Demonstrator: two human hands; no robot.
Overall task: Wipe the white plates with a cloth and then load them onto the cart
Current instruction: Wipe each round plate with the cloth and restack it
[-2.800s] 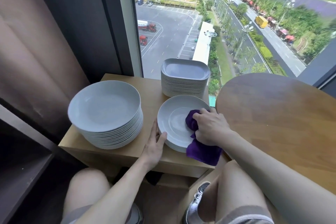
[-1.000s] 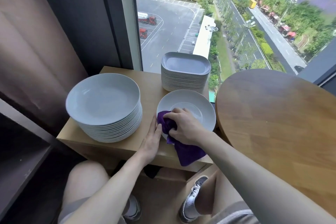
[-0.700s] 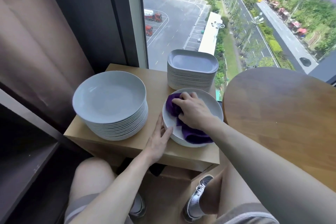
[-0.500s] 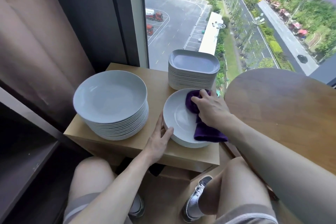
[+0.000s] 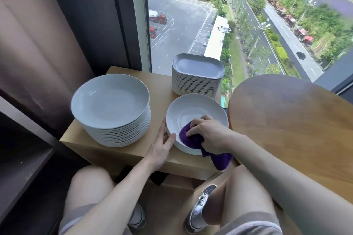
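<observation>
A white round plate lies on the near right part of a light wooden stand. My right hand grips a purple cloth and presses it onto the near part of the plate; a tail of the cloth hangs over the stand's front edge. My left hand rests against the plate's left rim, thumb on the rim and fingers straight. A tall stack of round white plates stands at the left of the stand. A stack of rounded square plates stands at the back right.
A round wooden table is close on the right. A floor-to-ceiling window is right behind the stand, with a brown curtain and a dark shelf on the left. My knees and shoes are below the stand.
My right hand has swept the cloth round the plate, from its far right side to its near middle. My left hand stays at the left rim. The plate stacks have not moved.
</observation>
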